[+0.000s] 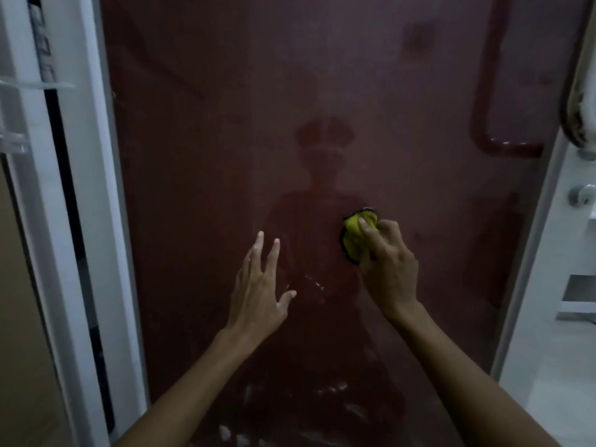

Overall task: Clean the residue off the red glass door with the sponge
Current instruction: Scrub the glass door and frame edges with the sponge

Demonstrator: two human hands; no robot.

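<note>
The dark red glass door (193,156) fills the middle of the head view, with a hazy film on it and a faint reflection of a person. My right hand (388,266) grips a yellow sponge (354,235) with a dark scouring side and presses it flat against the glass at mid height. My left hand (258,285) is beside it to the left, fingers spread, fingertips at or near the glass. Whitish residue smears (332,388) show low on the door, and a thin streak (314,282) lies between my hands.
A red curved handle (490,137) is on the door's upper right. A white door frame (96,188) with a dark gap runs down the left. On the right are a white wall with a round chrome fitting (580,195) and a pale floor.
</note>
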